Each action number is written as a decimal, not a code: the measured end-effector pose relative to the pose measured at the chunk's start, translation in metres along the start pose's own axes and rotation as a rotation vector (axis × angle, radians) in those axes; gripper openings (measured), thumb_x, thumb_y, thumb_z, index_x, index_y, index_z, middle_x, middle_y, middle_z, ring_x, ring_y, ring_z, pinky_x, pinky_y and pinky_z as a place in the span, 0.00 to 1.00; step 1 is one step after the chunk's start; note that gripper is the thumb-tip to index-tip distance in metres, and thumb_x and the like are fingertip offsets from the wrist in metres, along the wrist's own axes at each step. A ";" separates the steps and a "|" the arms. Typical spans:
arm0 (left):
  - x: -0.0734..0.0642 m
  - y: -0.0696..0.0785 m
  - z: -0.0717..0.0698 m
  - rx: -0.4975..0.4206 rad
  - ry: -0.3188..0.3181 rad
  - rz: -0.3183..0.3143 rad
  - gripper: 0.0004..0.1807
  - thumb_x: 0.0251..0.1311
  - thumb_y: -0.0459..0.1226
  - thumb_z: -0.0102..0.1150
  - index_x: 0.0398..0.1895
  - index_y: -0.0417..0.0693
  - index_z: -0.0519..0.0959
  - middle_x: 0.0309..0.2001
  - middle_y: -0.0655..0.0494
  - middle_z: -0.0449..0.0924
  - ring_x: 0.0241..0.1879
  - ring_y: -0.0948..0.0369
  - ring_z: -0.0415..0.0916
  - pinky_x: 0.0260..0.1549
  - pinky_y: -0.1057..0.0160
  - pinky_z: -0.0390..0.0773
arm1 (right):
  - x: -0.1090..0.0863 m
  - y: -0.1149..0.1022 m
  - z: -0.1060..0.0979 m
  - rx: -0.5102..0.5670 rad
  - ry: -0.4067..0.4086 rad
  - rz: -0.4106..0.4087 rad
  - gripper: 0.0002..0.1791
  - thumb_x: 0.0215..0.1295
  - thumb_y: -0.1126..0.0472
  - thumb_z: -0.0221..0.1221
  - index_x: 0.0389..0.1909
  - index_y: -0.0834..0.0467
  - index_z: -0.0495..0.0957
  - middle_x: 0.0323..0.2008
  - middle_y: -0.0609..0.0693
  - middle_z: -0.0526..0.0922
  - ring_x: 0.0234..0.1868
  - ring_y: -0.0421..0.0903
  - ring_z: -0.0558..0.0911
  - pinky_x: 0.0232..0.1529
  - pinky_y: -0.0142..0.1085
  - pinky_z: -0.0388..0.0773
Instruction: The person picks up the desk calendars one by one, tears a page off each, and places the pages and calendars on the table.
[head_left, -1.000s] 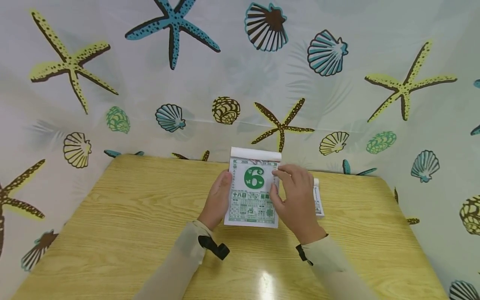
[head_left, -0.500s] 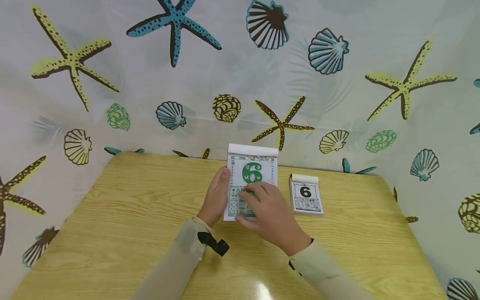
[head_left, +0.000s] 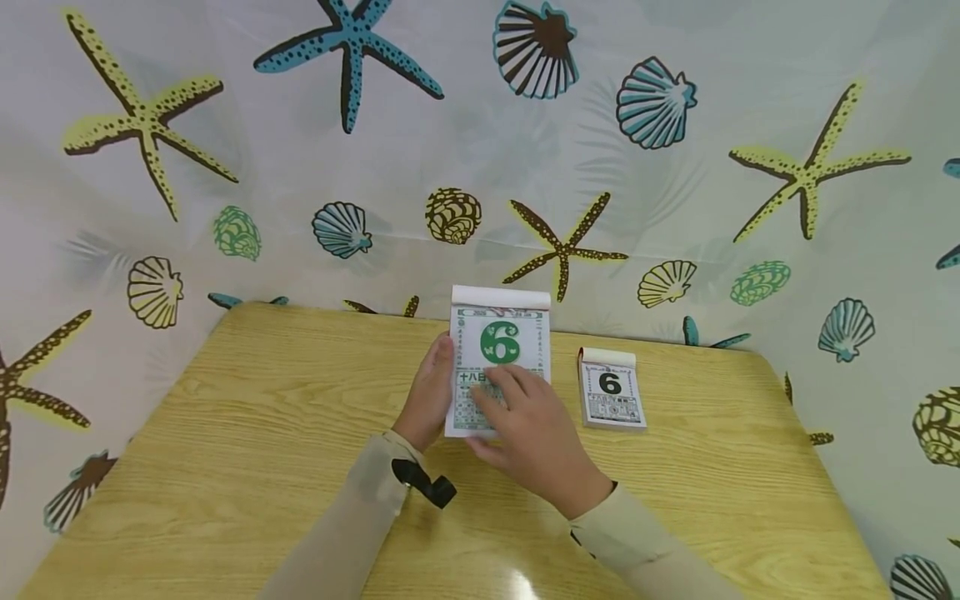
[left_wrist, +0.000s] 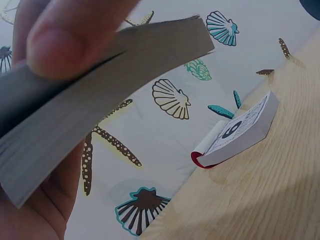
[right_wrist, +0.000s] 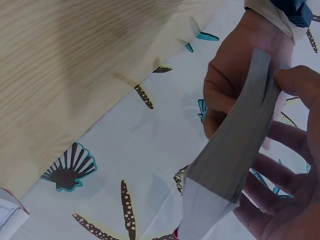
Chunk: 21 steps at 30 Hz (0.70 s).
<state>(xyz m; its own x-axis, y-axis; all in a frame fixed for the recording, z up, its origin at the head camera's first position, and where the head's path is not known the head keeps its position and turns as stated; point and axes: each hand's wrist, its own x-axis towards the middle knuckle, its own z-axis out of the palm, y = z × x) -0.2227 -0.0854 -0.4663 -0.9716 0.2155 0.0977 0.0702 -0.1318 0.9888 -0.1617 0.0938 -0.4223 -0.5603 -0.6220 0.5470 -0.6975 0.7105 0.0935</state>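
A thick tear-off calendar with a big green 6 is held up over the table. My left hand grips its left edge, the thumb on the front and the other fingers behind. Over the lower half of the front page lies my right hand, fingers loosely bent. In the right wrist view the right thumb touches the pad's bottom end, where the leaves part a little; the right fingers spread along its front. The hand hides much of the lower print.
A smaller tear-off calendar with a black 6 lies on the wooden table, right of my hands. Behind the table hangs a cloth printed with starfish and shells. A black band is on my left wrist.
My right hand has come down and left from the calendar's upper right side to its lower front, uncovering the smaller calendar. The held calendar has shifted slightly left and up.
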 end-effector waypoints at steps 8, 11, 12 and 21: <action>0.000 -0.001 -0.002 -0.025 0.042 0.006 0.39 0.74 0.69 0.19 0.76 0.63 0.63 0.55 0.47 0.79 0.47 0.60 0.82 0.46 0.63 0.83 | 0.003 -0.007 -0.001 0.074 0.014 -0.038 0.07 0.65 0.56 0.71 0.40 0.54 0.91 0.55 0.55 0.86 0.65 0.57 0.79 0.69 0.48 0.72; 0.000 -0.001 -0.002 -0.024 0.056 -0.006 0.38 0.76 0.68 0.19 0.77 0.63 0.63 0.56 0.47 0.78 0.48 0.59 0.81 0.47 0.63 0.82 | 0.003 -0.009 -0.002 0.095 0.014 -0.034 0.04 0.65 0.59 0.70 0.38 0.54 0.90 0.52 0.52 0.86 0.66 0.56 0.79 0.69 0.51 0.72; 0.000 -0.002 -0.002 -0.028 0.057 -0.010 0.38 0.76 0.68 0.19 0.77 0.63 0.62 0.57 0.47 0.78 0.49 0.59 0.81 0.47 0.63 0.82 | 0.003 -0.010 -0.002 0.106 0.016 -0.028 0.04 0.65 0.60 0.71 0.38 0.54 0.90 0.52 0.52 0.87 0.65 0.56 0.79 0.68 0.52 0.72; 0.003 -0.007 -0.003 -0.235 -0.072 0.007 0.35 0.79 0.59 0.22 0.79 0.54 0.60 0.66 0.50 0.74 0.57 0.59 0.78 0.54 0.61 0.81 | 0.003 -0.009 0.000 0.218 0.068 0.052 0.06 0.63 0.62 0.73 0.39 0.57 0.88 0.47 0.50 0.88 0.64 0.52 0.82 0.68 0.47 0.73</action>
<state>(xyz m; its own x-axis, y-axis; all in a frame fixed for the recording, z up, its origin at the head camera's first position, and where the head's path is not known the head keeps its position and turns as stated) -0.2271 -0.0868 -0.4728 -0.9519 0.2814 0.1210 0.0146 -0.3530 0.9355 -0.1575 0.0857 -0.4219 -0.5719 -0.5578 0.6015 -0.7525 0.6487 -0.1140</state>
